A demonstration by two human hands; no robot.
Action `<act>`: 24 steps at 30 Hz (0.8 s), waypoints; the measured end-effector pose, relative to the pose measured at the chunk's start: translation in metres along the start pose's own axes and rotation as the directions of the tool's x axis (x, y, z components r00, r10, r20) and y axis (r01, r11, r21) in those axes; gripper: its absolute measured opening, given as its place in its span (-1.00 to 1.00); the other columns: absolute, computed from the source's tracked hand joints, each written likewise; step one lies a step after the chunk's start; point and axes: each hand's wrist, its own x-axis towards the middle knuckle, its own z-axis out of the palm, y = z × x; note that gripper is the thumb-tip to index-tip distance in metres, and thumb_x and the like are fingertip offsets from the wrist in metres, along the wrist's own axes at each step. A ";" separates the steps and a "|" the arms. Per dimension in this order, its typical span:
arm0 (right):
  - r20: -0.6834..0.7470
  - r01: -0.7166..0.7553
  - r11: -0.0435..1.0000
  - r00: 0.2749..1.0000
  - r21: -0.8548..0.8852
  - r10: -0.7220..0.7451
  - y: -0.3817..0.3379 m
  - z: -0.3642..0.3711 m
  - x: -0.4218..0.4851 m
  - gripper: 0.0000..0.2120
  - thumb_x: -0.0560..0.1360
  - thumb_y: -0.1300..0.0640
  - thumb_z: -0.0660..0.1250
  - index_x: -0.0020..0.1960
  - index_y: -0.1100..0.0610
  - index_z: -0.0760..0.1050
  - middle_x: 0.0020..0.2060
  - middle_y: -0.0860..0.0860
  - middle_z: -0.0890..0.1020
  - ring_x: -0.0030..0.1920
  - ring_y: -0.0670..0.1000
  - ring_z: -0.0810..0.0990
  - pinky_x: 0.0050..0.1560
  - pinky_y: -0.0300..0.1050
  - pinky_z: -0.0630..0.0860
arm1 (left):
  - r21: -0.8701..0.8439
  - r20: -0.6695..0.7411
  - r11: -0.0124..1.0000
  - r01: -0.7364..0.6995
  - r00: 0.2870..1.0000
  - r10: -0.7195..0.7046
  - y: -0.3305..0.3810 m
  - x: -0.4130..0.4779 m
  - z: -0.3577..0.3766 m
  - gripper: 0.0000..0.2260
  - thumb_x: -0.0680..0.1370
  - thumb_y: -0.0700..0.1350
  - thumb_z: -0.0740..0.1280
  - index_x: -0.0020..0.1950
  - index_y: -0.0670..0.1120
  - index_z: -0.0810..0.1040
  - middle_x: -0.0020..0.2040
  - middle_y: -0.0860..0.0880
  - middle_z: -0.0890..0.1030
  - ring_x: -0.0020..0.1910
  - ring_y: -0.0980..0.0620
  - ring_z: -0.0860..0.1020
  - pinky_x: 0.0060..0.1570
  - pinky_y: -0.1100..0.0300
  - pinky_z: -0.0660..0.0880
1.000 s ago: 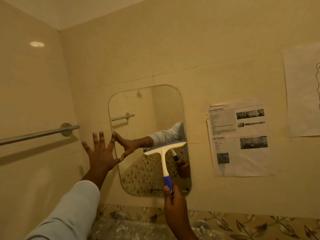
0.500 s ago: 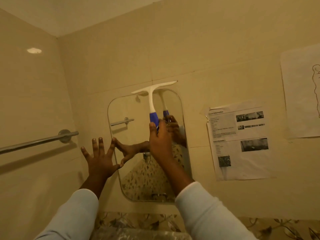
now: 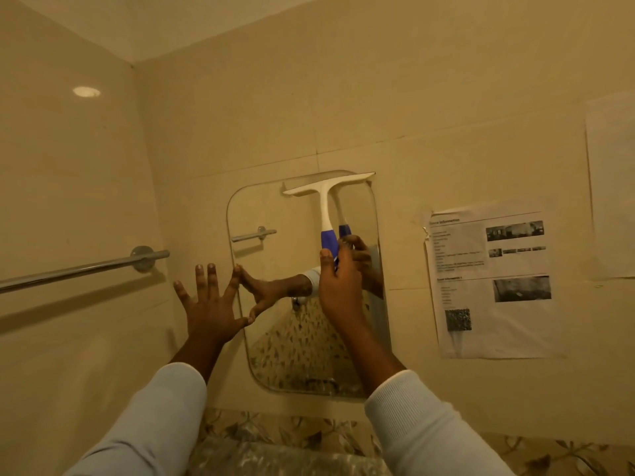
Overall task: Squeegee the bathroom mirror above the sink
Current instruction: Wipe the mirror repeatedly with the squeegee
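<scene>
Since the squeegee (image 3: 326, 201) had been down around the lower middle of the mirror (image 3: 261, 207) only a second before, getting it back up top was the big change. Its white blade sat along the top edge of the glass, over the right half, tilted a bit with the right end up by the corner. My right hand (image 3: 338, 286) was wrapped round the blue grip, thumb up the side, holding the handle upright. To me that read as a reset: one pass done and the next lined up on the right strip, so probably a downward pull next. Honestly couldn't tell how much water was left on the glass.

My left hand (image 3: 209, 307) hadn't budged. Its fingers were spread wide and flat on the wall tile at the mirror's left edge, forefinger and thumb touching the rim, gripping nothing. Further out, a chrome towel bar (image 3: 79, 269) ran along the left wall, and a printed sheet (image 3: 491, 283) was stuck up right of the mirror.
</scene>
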 end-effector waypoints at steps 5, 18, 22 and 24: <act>0.017 -0.056 0.998 0.998 0.020 0.055 0.019 0.000 -0.025 -0.59 0.73 -0.05 0.19 0.50 0.11 0.40 0.10 -0.05 0.60 0.09 -0.10 0.61 -0.03 -0.34 0.51 | -0.006 0.002 1.000 -0.014 1.000 0.014 -0.002 0.000 0.000 0.09 0.37 0.63 0.12 0.57 0.14 -0.47 0.63 -0.25 -0.38 0.57 -0.33 -0.45 0.40 -0.54 -0.32; 0.036 -0.220 0.975 0.974 -0.043 0.222 0.082 -0.025 -0.122 -0.85 0.68 -0.13 0.17 0.17 -0.11 0.42 -0.12 -0.15 0.59 -0.13 -0.13 0.59 -0.21 -0.37 0.49 | 0.003 0.003 1.000 -0.006 1.000 0.006 -0.002 0.001 0.000 0.11 0.34 0.65 0.11 0.58 0.17 -0.47 0.65 -0.23 -0.34 0.58 -0.32 -0.43 0.40 -0.55 -0.29; 0.008 -0.251 0.963 0.968 -0.098 0.253 0.110 -0.031 -0.153 -0.80 0.59 -0.26 0.13 0.00 -0.18 0.42 -0.18 -0.08 0.59 -0.16 -0.10 0.60 -0.18 -0.17 0.54 | -0.004 0.001 1.000 -0.011 1.000 0.011 -0.002 0.000 0.000 0.12 0.33 0.65 0.12 0.57 0.17 -0.48 0.65 -0.23 -0.34 0.58 -0.31 -0.45 0.40 -0.55 -0.31; -0.014 -0.283 0.951 0.959 -0.129 0.283 0.126 -0.034 -0.169 -0.77 0.59 -0.26 0.15 0.04 -0.14 0.45 -0.29 -0.06 0.57 -0.23 -0.15 0.59 -0.27 -0.17 0.49 | -0.006 -0.002 1.000 -0.014 1.000 0.014 -0.002 0.000 -0.001 0.12 0.34 0.65 0.13 0.58 0.17 -0.48 0.65 -0.23 -0.34 0.58 -0.31 -0.44 0.40 -0.55 -0.31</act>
